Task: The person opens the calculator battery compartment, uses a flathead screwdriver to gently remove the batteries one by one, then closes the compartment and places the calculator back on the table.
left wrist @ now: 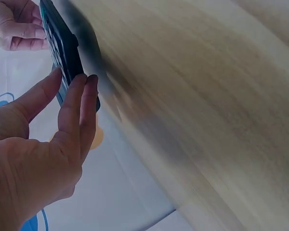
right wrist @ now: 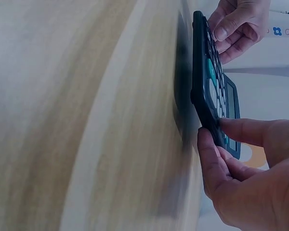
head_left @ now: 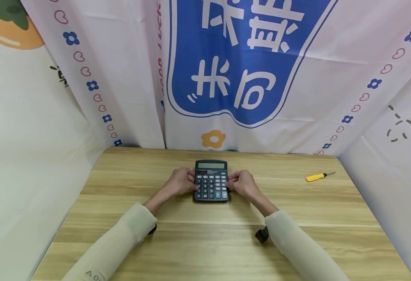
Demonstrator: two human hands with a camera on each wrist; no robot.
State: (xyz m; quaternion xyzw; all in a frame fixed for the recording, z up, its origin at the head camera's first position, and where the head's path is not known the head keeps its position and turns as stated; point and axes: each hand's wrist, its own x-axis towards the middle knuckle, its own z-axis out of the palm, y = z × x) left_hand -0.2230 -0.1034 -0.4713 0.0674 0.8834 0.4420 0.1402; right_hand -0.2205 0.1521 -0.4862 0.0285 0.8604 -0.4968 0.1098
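A black desk calculator (head_left: pixel 211 183) is held between both hands, its screen toward the back wall and its keys facing up. My left hand (head_left: pixel 182 181) pinches its left edge, thumb on the key side and fingers beneath. On the opposite edge, my right hand (head_left: pixel 241 182) grips it the same way. In the right wrist view the calculator (right wrist: pixel 200 62) appears raised slightly off the wooden table, with a shadow under it. The left wrist view also shows a gap between the calculator (left wrist: pixel 65 43) and the tabletop.
A yellow-handled screwdriver (head_left: pixel 316 177) lies at the right rear of the wooden table (head_left: pixel 205 242). Printed cloth (head_left: pixel 135 78) hangs behind the table and along both sides. A small black object (head_left: pixel 262 235) shows under the right sleeve.
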